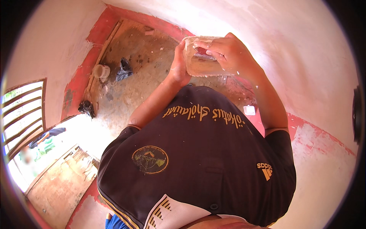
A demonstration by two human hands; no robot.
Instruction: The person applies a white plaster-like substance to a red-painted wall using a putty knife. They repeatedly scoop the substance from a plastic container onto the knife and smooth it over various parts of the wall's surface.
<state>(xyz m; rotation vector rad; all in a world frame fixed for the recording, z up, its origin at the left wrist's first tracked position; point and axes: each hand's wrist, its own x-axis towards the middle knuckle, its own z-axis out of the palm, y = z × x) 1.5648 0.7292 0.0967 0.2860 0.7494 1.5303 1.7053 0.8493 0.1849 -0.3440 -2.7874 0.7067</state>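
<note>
A clear plastic container (206, 68) is held up above my dark shirt, with pale smears along its edge. My left hand (179, 61) grips its left end, fingers closed along the side. My right hand (225, 51) is at the right part, fingers bent over and into it. A dark reddish patch shows beneath those fingertips; I cannot tell whether it is something inside or the background seen through the plastic.
A pale bucket (101, 71), black plastic (124, 70) and a dark crumpled item (87, 108) lie on the stained floor. Red-banded white walls (312, 76) surround me. A small white item (249, 110) is at right, a barred window (23, 110) and worn door (61, 183) at left.
</note>
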